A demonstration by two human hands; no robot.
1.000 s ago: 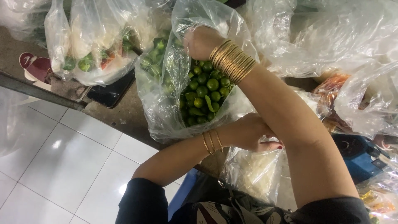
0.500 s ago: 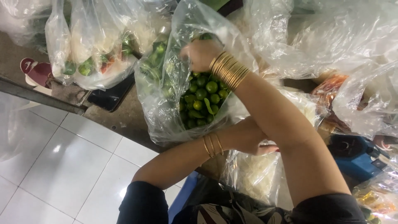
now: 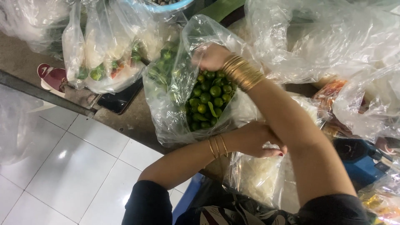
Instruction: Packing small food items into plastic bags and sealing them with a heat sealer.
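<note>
Right hand [image 3: 212, 57], upper centre of frame: fingers curled shut, pinching the top edge of the clear plastic bag [image 3: 175, 112]; fingertips partly hidden by the film. Stack of gold bangles [image 3: 242, 73] on that wrist, just right of the bag mouth.

Left hand [image 3: 256, 139], centre-right: fingers folded under, closed on the bag's lower right edge, partly covered by the crossing right forearm; exact pinch cannot be told. Thin gold bangles [image 3: 217, 146] at its wrist.

Small green limes [image 3: 207, 100] piled inside the bag, centre of frame, between the two hands; bag held open, tilted toward the camera.

Crowded on three sides: second bag of mixed green and red produce [image 3: 104, 68] upper left, near but apart; crumpled clear bags [image 3: 325, 37] upper right, touching the right forearm; bag of pale shredded stuff [image 3: 258, 177] just below the left hand.

Dark counter edge [image 3: 125, 125] running diagonally under the lime bag. Open room only lower left: white tiled floor [image 3: 62, 166]. Dark flat phone [image 3: 121, 100] on the counter beside the produce bag.
</note>
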